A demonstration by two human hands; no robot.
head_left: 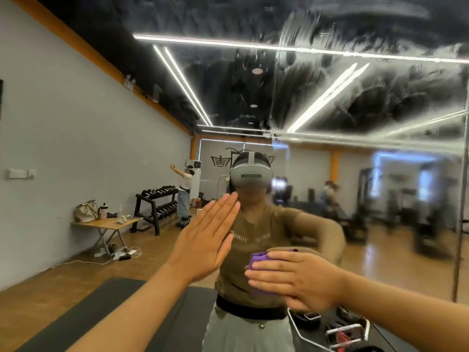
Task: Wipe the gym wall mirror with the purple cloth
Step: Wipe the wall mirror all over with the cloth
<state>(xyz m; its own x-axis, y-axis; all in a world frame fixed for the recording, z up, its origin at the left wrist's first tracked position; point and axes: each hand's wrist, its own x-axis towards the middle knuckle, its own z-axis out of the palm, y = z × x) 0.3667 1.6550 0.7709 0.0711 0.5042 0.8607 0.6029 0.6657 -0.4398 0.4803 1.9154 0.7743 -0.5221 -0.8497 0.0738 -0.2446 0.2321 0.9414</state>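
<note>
Mirror point(355, 102) work midway, by the look of it: you are pressing the cloth point(261, 259) flat under your right hand point(294, 278), fingers spread over it, at lower centre of the frame. Your left hand point(205, 240) is resting open-palmed on the glass. Smears are showing across the upper right, probably unwiped.
</note>
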